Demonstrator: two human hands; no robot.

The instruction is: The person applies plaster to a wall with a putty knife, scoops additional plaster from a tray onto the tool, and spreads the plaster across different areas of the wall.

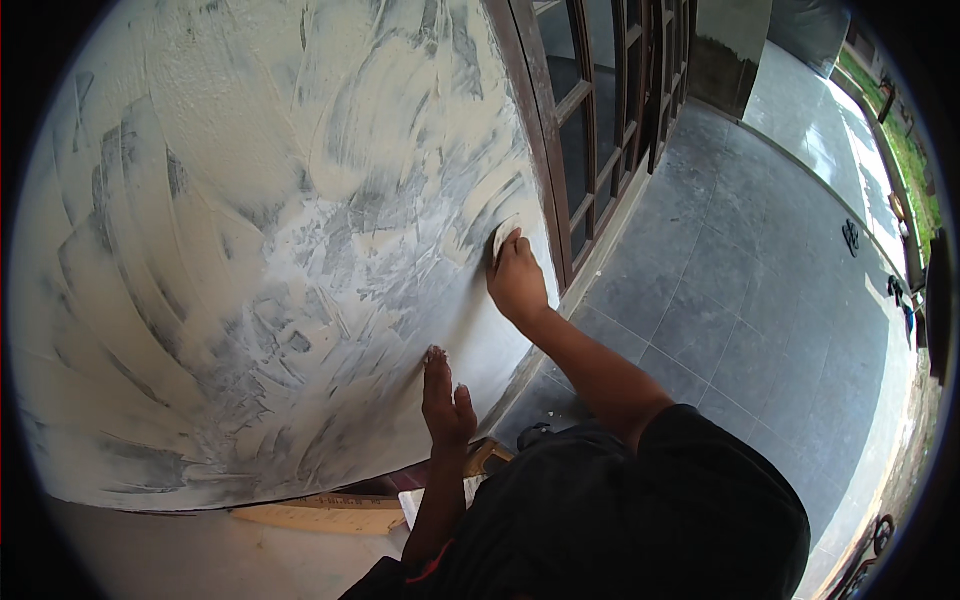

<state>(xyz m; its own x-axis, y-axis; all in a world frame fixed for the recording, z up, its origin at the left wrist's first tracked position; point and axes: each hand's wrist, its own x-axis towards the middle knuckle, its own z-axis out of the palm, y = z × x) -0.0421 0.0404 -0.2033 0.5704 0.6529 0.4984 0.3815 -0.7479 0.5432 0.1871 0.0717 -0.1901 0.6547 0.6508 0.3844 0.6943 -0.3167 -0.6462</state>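
A wall [330, 230] smeared with white and grey putty in streaky patches fills the left and middle of the view. Up by the wall's right edge, my right hand [519, 285] grips a pale flat piece [506, 236] against the surface. Only its rounded edge shows past my fingers, so I cannot tell its exact kind. Lower down, my left hand [447, 400] is held up at the wall with fingers stretched out and thumb apart. White residue coats its fingertips, and nothing is in it. Whether it touches the wall is unclear.
A brown wooden frame with glass panes [575, 110] borders the wall on the right. Grey floor tiles [700, 290] stretch beyond it, with dark sandals [851, 238] farther off. Below the wall lies a yellowish board [325, 514]. Grass [890, 120] shows at the far right.
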